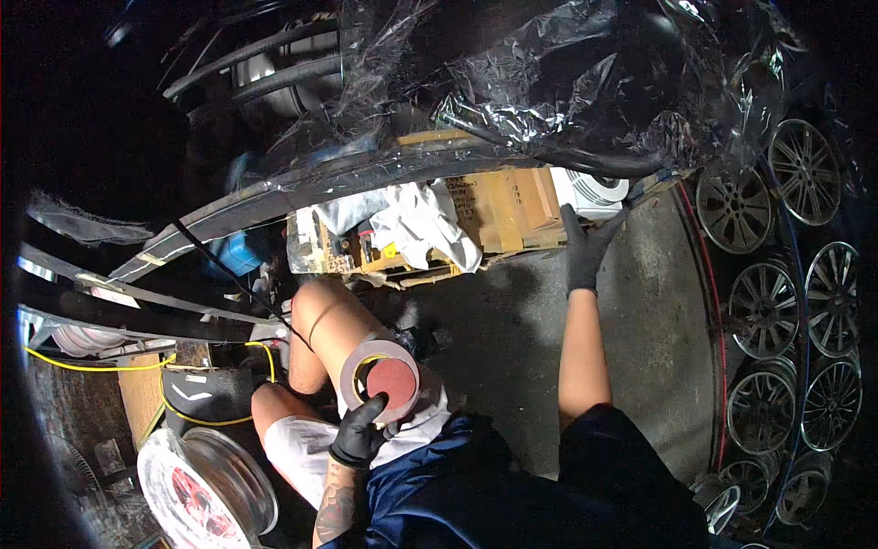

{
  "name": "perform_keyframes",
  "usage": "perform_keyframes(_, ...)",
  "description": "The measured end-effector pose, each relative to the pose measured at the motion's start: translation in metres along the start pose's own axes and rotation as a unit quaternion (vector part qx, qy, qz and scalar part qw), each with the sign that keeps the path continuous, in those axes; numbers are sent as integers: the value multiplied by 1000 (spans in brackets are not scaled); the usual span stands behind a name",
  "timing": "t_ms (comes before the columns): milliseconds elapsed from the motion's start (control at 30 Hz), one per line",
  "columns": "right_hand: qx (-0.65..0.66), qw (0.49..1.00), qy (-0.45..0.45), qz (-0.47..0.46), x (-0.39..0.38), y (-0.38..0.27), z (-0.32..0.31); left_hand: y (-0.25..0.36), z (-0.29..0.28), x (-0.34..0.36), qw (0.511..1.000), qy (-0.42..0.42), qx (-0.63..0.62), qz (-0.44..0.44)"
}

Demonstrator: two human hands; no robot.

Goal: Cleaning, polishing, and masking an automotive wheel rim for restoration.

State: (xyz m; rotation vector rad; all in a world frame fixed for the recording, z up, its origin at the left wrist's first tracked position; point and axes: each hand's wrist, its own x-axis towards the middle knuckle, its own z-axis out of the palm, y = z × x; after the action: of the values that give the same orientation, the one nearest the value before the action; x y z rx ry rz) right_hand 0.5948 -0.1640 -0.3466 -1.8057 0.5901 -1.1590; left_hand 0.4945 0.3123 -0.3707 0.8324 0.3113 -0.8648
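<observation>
My left hand (pixel 363 430), in a black glove, grips a round reddish-brown sanding disc (pixel 391 382) and a grey ring-shaped roll (pixel 350 371) with a yellowish inner edge. The disc overlaps the roll's hole, and my thumb presses on the disc's face. Both are above my lap. Stretched far forward, my gloved right hand (pixel 583 261) has its fingers spread around the near side of a white box (pixel 593 194) with round shapes on it. Whether the fingers touch the box I cannot tell. Beside the box lie brown cardboard (pixel 498 206) and a white cloth (pixel 422 220).
Wheel rims (pixel 764 311) hang in rows at the right. A silver rim (pixel 206 494) with red at its centre stands at lower left, near a yellow hose (pixel 110 368). Black plastic sheeting (pixel 585 82) covers a shelf overhead, above the low wooden platform (pixel 430 274).
</observation>
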Motion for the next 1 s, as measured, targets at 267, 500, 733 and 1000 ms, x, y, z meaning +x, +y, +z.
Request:
perform_keyframes(267, 47, 887, -382, 256, -145, -67, -56, 18, 60, -3, 990, -30, 139, 4)
perform_keyframes(500, 72, 812, -485, 318, -211, -125, -38, 21, 92, 18, 974, -119, 190, 23)
perform_keyframes(733, 214, 887, -236, 334, -173, -96, -40, 20, 104, 17, 960, -106, 258, -17)
perform_keyframes(1000, 315, 828, -208, 415, -66, -24, 34, 6, 60, 19, 976, -100, 194, -16)
